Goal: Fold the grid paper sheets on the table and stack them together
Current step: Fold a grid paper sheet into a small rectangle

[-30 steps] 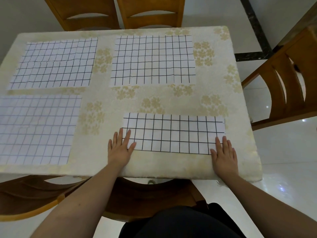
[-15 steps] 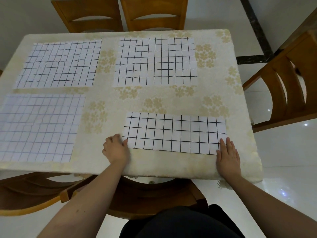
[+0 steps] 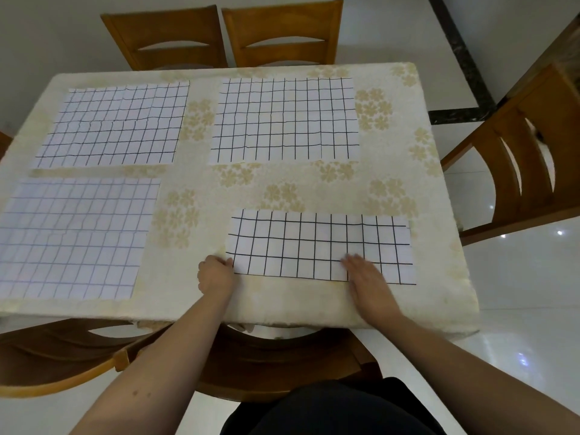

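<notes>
Grid paper, one sheet already folded in half point(image 3: 320, 246), lies as a long strip at the near right of the table point(image 3: 282, 302), its long axis running left to right. The left hand point(image 3: 216, 274) sits at the strip's near left corner, fingers curled and seemingly pinching that corner, though the exact grip is hard to see. The right hand point(image 3: 365, 277) lies flat on the near edge, right of the middle, fingers straight and close together, slightly blurred. Three unfolded sheets wait apart: far right point(image 3: 284, 120), far left point(image 3: 116, 125), near left point(image 3: 75, 237). Judging by this, the left hand is better placed to bring its end across for a second fold.
</notes>
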